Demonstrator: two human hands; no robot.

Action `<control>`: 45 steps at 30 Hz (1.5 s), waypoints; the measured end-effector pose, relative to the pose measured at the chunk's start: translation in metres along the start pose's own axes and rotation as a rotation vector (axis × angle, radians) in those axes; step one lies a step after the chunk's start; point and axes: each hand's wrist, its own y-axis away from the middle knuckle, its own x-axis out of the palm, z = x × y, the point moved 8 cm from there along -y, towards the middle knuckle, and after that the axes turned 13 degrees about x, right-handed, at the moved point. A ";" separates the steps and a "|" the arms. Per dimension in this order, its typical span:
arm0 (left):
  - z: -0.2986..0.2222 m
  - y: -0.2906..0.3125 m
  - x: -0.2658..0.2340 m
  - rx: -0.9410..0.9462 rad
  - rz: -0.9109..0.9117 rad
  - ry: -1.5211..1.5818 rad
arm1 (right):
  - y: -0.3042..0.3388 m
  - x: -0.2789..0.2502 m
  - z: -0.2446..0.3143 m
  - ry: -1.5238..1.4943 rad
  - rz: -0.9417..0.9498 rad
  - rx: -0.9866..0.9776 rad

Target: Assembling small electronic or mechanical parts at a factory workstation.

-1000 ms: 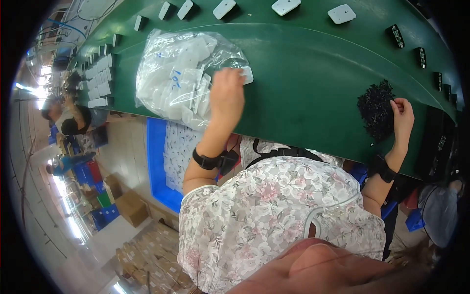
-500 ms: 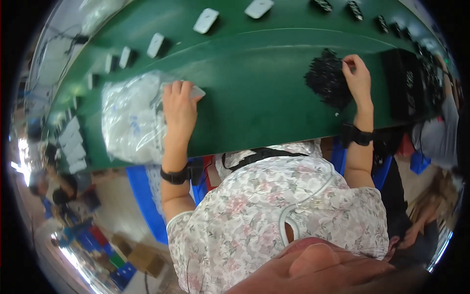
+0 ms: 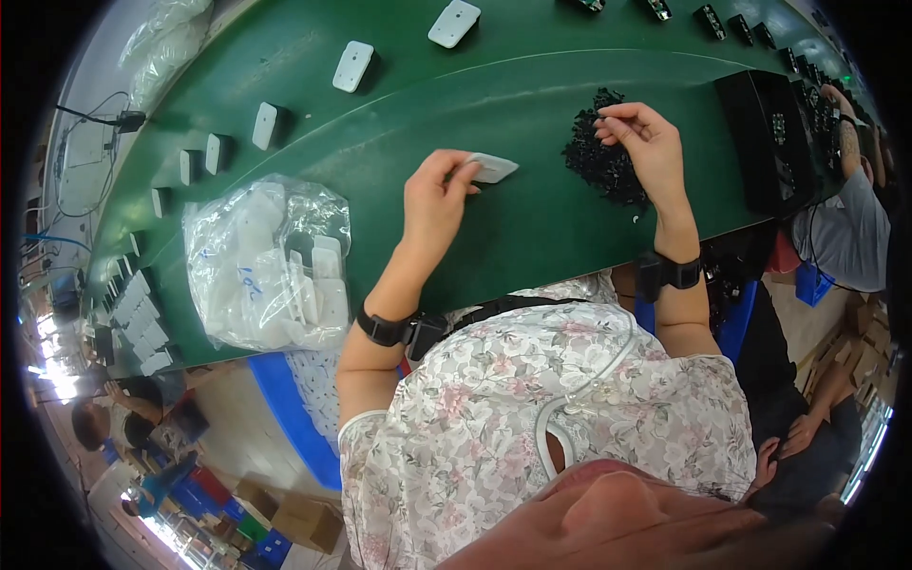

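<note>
My left hand (image 3: 441,199) pinches a white plastic cover (image 3: 494,168) by its near end, above the green table (image 3: 532,228). Over the edge of a heap of small black parts (image 3: 598,161), my right hand (image 3: 646,147) has thumb and forefinger pressed together; what lies between them is too small to make out. To the left of my left hand lies a clear plastic bag (image 3: 223,275), its mouth open, with several white covers (image 3: 328,290) showing inside.
White plastic pieces (image 3: 353,66) stand in a curved row along the far side. A black box (image 3: 760,142) sits at the right, with small circuit boards (image 3: 708,21) behind it. Stacked white parts (image 3: 142,318) lie far left. Another person's arm (image 3: 848,142) reaches in at the far right.
My left hand has moved from the bag to the right, carrying a white cover out. My right hand has shifted slightly left over the black heap. The whole view has turned a little.
</note>
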 end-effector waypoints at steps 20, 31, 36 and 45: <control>-0.016 -0.005 0.027 -0.089 0.110 0.053 | 0.018 0.104 0.025 0.305 0.230 -0.239; -0.006 0.014 0.040 -0.304 0.021 0.621 | 0.015 0.089 0.016 0.067 -0.108 -0.328; -0.009 0.030 0.049 -0.415 0.352 0.533 | 0.021 0.115 0.004 0.022 0.134 -0.256; 0.001 0.020 0.014 -0.382 0.218 0.197 | 0.039 0.103 0.043 0.247 -0.103 -0.535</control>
